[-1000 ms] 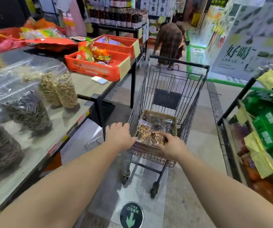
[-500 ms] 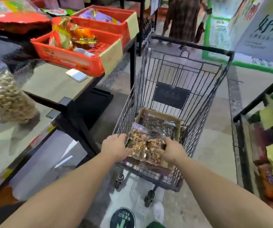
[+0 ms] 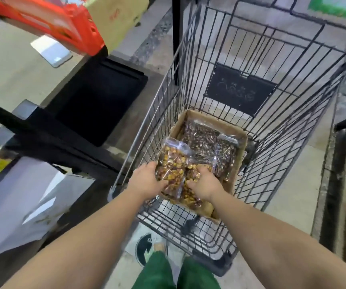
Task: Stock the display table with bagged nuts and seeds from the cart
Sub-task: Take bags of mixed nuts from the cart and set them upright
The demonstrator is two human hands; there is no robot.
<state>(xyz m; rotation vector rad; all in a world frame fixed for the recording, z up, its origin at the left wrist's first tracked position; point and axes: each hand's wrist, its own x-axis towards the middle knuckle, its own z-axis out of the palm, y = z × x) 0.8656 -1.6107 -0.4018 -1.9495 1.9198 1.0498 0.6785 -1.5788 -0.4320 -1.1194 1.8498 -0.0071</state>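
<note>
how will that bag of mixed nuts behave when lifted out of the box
The nut bag is thin clear film over loose pieces, so it will probably sag and shift. The glossy film may be slippery; both hands on it seem wise.

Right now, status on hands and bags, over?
Left hand and right hand both gripping bags of nuts. Bags over the box in the cart. Nothing in the way.

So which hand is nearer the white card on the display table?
Left. The left hand is on the table side of the cart, nearer the white card; the right hand sits farther across.
</note>
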